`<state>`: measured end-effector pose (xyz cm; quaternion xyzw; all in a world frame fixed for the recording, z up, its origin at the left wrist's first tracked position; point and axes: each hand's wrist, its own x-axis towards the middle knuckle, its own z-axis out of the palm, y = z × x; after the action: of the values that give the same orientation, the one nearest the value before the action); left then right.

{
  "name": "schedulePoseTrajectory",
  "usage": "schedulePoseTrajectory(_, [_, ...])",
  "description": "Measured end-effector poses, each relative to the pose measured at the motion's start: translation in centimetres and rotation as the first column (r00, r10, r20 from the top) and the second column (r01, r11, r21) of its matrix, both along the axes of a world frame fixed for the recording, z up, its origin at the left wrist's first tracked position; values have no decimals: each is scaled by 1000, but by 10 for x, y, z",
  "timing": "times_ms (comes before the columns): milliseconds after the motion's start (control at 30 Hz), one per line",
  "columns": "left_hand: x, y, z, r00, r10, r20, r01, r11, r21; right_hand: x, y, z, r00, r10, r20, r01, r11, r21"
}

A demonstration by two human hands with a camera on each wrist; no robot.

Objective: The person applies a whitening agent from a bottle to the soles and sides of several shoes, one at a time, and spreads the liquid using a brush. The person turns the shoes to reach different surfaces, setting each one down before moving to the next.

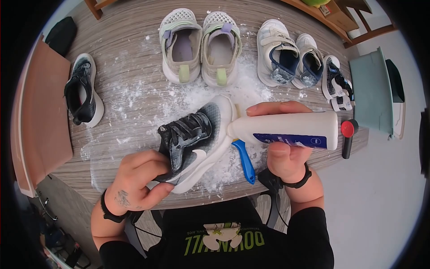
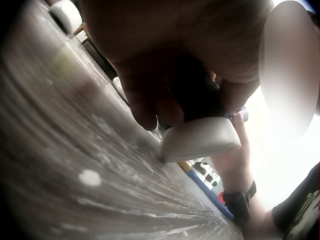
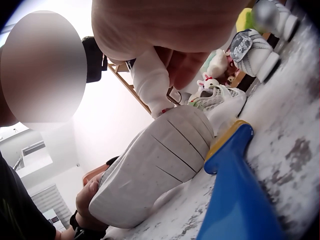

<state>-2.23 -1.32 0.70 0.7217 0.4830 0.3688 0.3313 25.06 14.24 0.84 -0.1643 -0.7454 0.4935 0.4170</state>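
Note:
My left hand (image 1: 139,179) grips the heel end of a black and grey sneaker (image 1: 186,139) with a white sole, tilted over the table. My right hand (image 1: 291,163) holds a white squeeze bottle (image 1: 291,125) with a dark blue label, lying sideways. The bottle's nozzle comes right up to the sole's edge near the toe. In the right wrist view the grooved white sole (image 3: 150,165) faces the camera, below the bottle tip (image 3: 159,102). A blue-handled brush (image 1: 244,161) lies on the table between the sneaker and my right hand.
White powdery smears cover much of the wooden table (image 1: 130,67). Behind stand grey-green shoes (image 1: 181,45) and white shoes (image 1: 275,54); small sandals (image 1: 336,85) are at right. A matching dark sneaker (image 1: 83,92) sits left, beside a pink bin (image 1: 45,107). A teal bin (image 1: 374,89) stands right.

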Motion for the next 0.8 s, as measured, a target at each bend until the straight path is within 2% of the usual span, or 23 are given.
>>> schedulePoseTrajectory(300, [0, -1, 0, 1000, 5, 1, -5, 1000, 5, 6, -3, 4, 995, 81, 59, -82, 997, 10])
schedulePoseTrajectory(400, [-1, -1, -1, 1000, 7, 15, -6, 1000, -3, 11, -4, 15, 978, 108, 177, -133, 982, 136])
schedulePoseTrajectory(533, [-1, -1, 0, 1000, 6, 9, -6, 1000, -16, 0, -13, 20, 996, 76, 49, -84, 973, 213])
schedulePoseTrajectory(600, [-1, -1, 1, 1000, 0, 2, 0, 1000, -15, 3, -14, 16, 994, 85, 65, -94, 985, 145])
schedulePoseTrajectory(700, [-1, -1, -2, 1000, 2, 16, -2, 1000, -10, 16, -8, 15, 970, 135, 202, -150, 987, 60])
schedulePoseTrajectory(800, [-1, -3, -6, 999, 6, 31, -5, 1000, -12, 15, -3, 6, 984, 54, 170, -86, 979, 185])
